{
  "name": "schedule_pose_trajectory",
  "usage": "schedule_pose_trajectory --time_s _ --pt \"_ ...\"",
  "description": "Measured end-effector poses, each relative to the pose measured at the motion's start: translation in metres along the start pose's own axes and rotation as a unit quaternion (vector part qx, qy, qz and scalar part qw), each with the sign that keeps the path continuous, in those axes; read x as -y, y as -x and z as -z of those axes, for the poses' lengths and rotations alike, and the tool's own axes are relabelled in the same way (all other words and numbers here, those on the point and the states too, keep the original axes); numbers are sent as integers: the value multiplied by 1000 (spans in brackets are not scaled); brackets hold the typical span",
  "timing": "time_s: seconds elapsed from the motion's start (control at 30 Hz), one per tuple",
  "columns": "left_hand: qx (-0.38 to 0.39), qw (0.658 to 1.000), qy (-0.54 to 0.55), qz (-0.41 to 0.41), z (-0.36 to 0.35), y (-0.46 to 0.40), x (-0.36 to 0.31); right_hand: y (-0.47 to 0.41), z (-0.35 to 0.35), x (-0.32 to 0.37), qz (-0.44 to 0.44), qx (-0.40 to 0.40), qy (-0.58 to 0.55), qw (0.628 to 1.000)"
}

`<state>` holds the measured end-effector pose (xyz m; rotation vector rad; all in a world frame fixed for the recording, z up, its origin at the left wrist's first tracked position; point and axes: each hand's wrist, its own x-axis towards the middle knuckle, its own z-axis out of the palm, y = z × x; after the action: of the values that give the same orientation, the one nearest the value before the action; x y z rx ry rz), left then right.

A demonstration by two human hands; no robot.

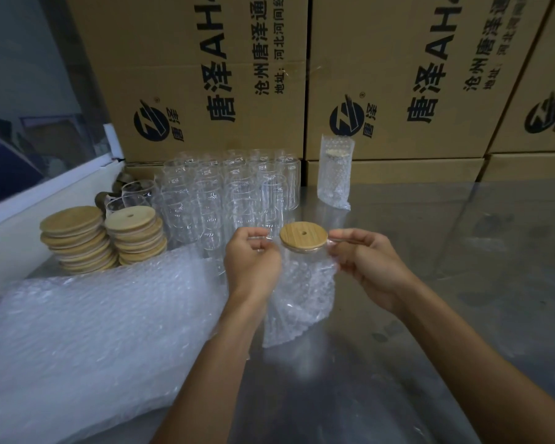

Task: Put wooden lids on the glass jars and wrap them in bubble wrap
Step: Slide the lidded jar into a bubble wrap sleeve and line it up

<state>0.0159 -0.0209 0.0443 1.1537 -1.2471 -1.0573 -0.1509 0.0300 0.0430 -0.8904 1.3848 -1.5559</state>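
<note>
A glass jar with a round wooden lid (303,236) stands inside a bubble wrap bag (302,296) in the middle of the steel table. My left hand (252,261) pinches the bag's top edge on the left of the lid. My right hand (364,261) pinches the opposite edge on the right. The lid sticks out above the bag's mouth. Several bare glass jars (228,193) stand clustered behind. Two stacks of wooden lids (103,238) sit to their left. A pile of bubble wrap bags (93,331) lies at the front left.
One wrapped jar (335,171) stands upright at the back, against a wall of printed cardboard boxes (398,75). A white ledge (29,200) borders the table on the left. The steel table top (462,251) stretches to the right.
</note>
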Motion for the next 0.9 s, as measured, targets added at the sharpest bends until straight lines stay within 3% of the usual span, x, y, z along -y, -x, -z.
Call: schedule_pose_trajectory --time_s 0.33,0.53,0.73,0.9 --pt "-3 995 88 -42 8 0 -41 9 -13 38 27 12 -90 996" --pt "-28 992 75 -97 9 11 -37 14 -11 44 19 33 -105 994" --pt "73 989 -9 -126 5 35 -6 17 -10 42 15 40 -107 993" --pt "102 984 -52 -139 2 34 20 16 -8 38 12 68 -129 989"
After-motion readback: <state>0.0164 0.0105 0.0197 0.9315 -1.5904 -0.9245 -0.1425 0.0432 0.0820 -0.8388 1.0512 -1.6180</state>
